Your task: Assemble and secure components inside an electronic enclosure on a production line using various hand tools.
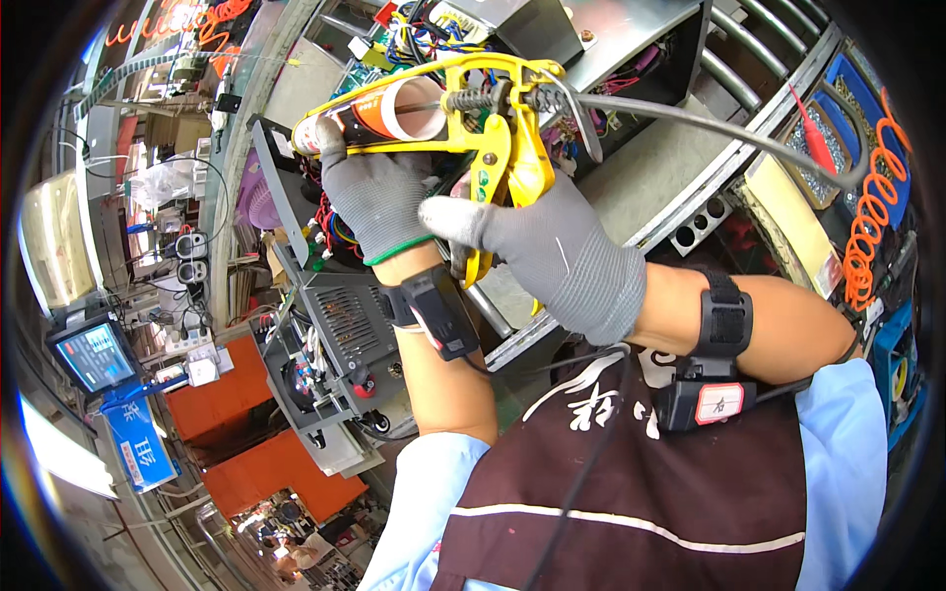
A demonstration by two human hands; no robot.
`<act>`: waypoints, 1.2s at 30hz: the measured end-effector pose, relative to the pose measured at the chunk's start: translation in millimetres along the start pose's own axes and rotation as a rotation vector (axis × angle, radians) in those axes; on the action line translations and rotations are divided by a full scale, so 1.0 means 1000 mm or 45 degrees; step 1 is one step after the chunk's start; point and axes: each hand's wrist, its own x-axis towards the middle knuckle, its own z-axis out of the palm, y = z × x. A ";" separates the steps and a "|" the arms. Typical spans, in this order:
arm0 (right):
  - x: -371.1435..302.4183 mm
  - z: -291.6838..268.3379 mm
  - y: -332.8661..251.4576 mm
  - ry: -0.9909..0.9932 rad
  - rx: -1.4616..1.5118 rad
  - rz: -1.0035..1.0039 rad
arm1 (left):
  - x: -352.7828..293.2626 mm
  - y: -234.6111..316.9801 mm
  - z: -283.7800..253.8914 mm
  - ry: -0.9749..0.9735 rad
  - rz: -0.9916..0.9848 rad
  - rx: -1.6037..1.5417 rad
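Observation:
A yellow caulking gun [505,148] is held at a tilt above the work line, its front end toward the upper left. In its cradle lies an orange, black and white sealant cartridge [370,116]. My left hand [379,192], in a grey glove with pale fingertips, is wrapped from below around the front of the gun and cartridge. My right hand [557,246], gloved alike, grips the handle and trigger; some of its fingers are hidden. The long metal plunger rod [690,110] runs out to the right and ends in a bent hook.
Behind the gun is an open grey metal case [631,59] with colourful wires. Another dark chassis [340,315] stands left of my left forearm. Conveyor rollers [739,84] lie at upper right, near blue screw bins [872,118] and an orange coiled hose [867,236]. A screen [94,357] stands far left.

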 end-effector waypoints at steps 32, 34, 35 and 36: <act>0.005 -0.053 -0.034 -0.193 -0.199 0.166 | -0.002 -0.026 0.021 -0.112 0.202 -0.022; 0.007 -0.058 -0.031 -0.194 -0.228 0.178 | -0.001 -0.028 0.024 -0.092 0.205 -0.014; 0.010 -0.064 -0.026 -0.244 -0.384 -0.007 | -0.002 -0.030 0.027 -0.071 0.210 -0.007; 0.012 -0.064 -0.025 -0.311 -0.537 -0.194 | -0.005 -0.027 0.028 -0.067 0.214 -0.002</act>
